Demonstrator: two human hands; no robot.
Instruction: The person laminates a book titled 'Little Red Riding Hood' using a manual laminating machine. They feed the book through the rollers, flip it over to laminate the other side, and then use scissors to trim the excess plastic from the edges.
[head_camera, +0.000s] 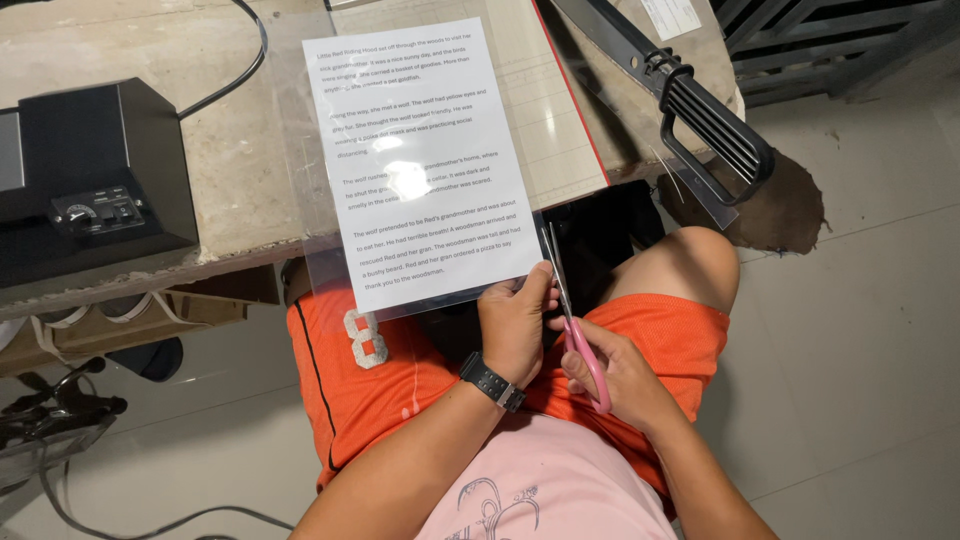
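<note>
The left hand pinches the near right corner of a laminated sheet of printed text, its grip clenched on the clear plastic border. The sheet lies on the table and overhangs the near edge above the person's lap. The right hand grasps pink-handled scissors, blades up along the sheet's right edge. A black machine sits by the table's left edge, and a paper trimmer at the right edge.

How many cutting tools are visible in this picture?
2. The pink-handled scissors are in the right hand, at the laminated sheet's lower right edge. The paper trimmer lies on the table, upper right.
</note>
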